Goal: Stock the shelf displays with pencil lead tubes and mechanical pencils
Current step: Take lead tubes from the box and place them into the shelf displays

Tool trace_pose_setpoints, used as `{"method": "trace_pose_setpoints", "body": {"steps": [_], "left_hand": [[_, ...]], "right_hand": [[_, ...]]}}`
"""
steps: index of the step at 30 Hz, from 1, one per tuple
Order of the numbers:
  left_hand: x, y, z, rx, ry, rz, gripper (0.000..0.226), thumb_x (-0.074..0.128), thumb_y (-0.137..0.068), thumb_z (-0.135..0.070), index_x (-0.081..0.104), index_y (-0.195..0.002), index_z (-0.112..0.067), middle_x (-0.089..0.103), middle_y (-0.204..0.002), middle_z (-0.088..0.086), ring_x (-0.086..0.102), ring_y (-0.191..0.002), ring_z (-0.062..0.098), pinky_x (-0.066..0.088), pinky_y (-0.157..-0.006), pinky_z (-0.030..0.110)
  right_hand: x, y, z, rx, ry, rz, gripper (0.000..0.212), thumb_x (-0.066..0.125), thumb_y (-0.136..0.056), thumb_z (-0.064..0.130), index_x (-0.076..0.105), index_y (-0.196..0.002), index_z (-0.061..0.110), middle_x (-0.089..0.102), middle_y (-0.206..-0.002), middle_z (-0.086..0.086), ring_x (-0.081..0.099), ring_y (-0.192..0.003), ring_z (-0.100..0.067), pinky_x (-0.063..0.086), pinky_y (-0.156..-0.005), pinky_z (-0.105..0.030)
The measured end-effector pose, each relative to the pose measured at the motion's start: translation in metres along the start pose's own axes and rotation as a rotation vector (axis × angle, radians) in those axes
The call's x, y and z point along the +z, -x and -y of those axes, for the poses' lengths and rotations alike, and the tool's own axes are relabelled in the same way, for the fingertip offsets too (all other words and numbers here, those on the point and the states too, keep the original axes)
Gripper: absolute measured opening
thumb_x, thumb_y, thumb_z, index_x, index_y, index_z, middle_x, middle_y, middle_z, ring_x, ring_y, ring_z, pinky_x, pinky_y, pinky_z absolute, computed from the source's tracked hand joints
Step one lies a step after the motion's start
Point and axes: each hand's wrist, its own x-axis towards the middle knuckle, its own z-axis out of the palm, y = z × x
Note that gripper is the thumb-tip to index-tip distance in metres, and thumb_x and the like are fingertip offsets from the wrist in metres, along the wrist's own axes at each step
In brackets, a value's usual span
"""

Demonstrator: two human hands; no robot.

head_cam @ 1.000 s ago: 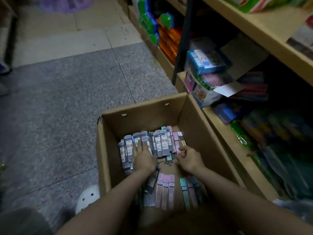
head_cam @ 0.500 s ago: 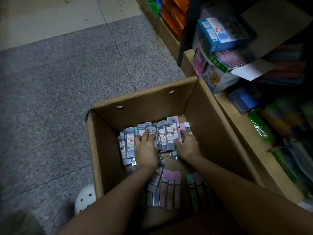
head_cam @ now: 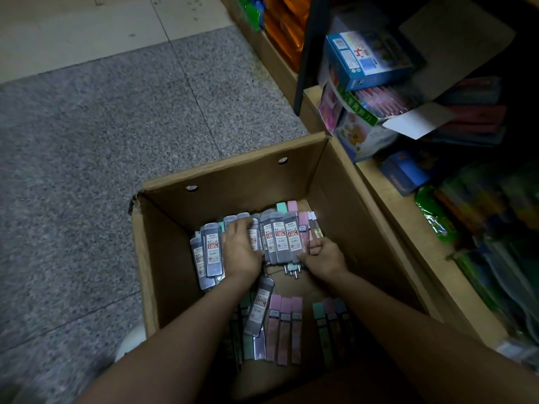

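An open cardboard box (head_cam: 239, 182) stands on the floor beside the shelves. Inside lies a row of grey pencil lead tubes (head_cam: 280, 237) with red labels, plus pink and mint tubes (head_cam: 285, 325) nearer me. My left hand (head_cam: 240, 249) lies flat on the grey tubes, fingers spread over them. My right hand (head_cam: 323, 256) curls its fingers around the right end of that grey bundle, by some pink tubes (head_cam: 303, 225). One loose grey tube (head_cam: 259, 307) lies tilted below my left wrist.
Wooden shelves (head_cam: 408, 217) run along the right, holding a blue carton (head_cam: 367, 59), an opened green-edged box (head_cam: 376, 106) and dark packaged goods. Grey speckled floor (head_cam: 116, 126) lies to the left. A white shoe tip (head_cam: 131, 342) shows by the box's near left corner.
The camera has tilted down and closer to the box. Both hands have closed in on the grey tubes, the right one shifting from the box floor onto the bundle's right end.
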Motion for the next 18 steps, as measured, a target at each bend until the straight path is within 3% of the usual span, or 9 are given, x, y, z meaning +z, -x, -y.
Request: {"method": "trace_pose_setpoints", "body": {"steps": [2,5,8,12,15,18], "left_hand": [[0.0,-0.002,0.0,-0.015,-0.007,0.013,0.069,0.08,-0.069,-0.003,0.05,-0.129,-0.018,0.05,-0.128,0.01,0.043,-0.121,0.03,0.039,-0.103,0.037],[0.001,-0.003,-0.001,-0.046,-0.001,0.038,0.062,0.077,-0.073,-0.005,0.05,-0.127,-0.018,0.06,-0.118,0.013,0.053,-0.114,0.031,0.046,-0.097,0.042],[0.001,-0.003,-0.001,-0.079,-0.024,0.033,0.042,0.069,-0.083,-0.008,0.054,-0.121,-0.017,0.065,-0.11,0.012,0.06,-0.104,0.03,0.05,-0.089,0.037],[-0.008,-0.008,-0.007,-0.094,-0.016,0.046,0.016,0.063,-0.09,-0.014,0.063,-0.106,-0.012,0.067,-0.106,0.011,0.061,-0.1,0.03,0.049,-0.083,0.033],[-0.023,-0.006,-0.019,-0.222,0.19,0.149,0.009,0.06,-0.093,-0.014,0.059,-0.101,-0.012,0.068,-0.101,0.011,0.064,-0.094,0.028,0.049,-0.082,0.031],[-0.047,0.004,-0.042,-0.269,0.478,0.381,0.01,0.055,-0.095,-0.004,0.05,-0.093,-0.012,0.064,-0.084,0.012,0.059,-0.067,0.019,0.049,-0.064,0.031]], "right_hand": [[0.001,-0.001,0.0,0.01,-0.023,-0.003,0.029,0.079,-0.077,0.01,0.052,-0.083,0.02,0.069,-0.104,-0.008,0.064,-0.093,-0.019,0.052,-0.07,-0.027],[0.0,-0.002,0.001,-0.024,-0.001,-0.042,0.036,0.083,-0.074,0.015,0.057,-0.099,0.016,0.066,-0.109,-0.007,0.055,-0.086,-0.013,0.034,-0.051,-0.013],[-0.003,-0.003,0.0,-0.058,0.021,-0.079,0.036,0.08,-0.079,0.025,0.065,-0.109,0.012,0.068,-0.11,-0.007,0.053,-0.084,-0.012,0.036,-0.056,-0.015],[-0.003,0.003,0.002,-0.018,-0.072,-0.083,0.02,0.065,-0.091,0.032,0.068,-0.098,0.013,0.071,-0.1,-0.009,0.061,-0.085,-0.018,0.047,-0.077,-0.024],[-0.006,0.018,0.007,0.037,-0.227,-0.037,0.014,0.071,-0.088,0.026,0.062,-0.079,0.02,0.068,-0.088,-0.003,0.06,-0.076,-0.012,0.045,-0.061,-0.022],[-0.017,0.042,0.021,-0.006,-0.267,0.049,0.013,0.07,-0.087,0.01,0.064,-0.096,0.016,0.067,-0.098,-0.005,0.062,-0.081,-0.013,0.049,-0.059,-0.017]]}}
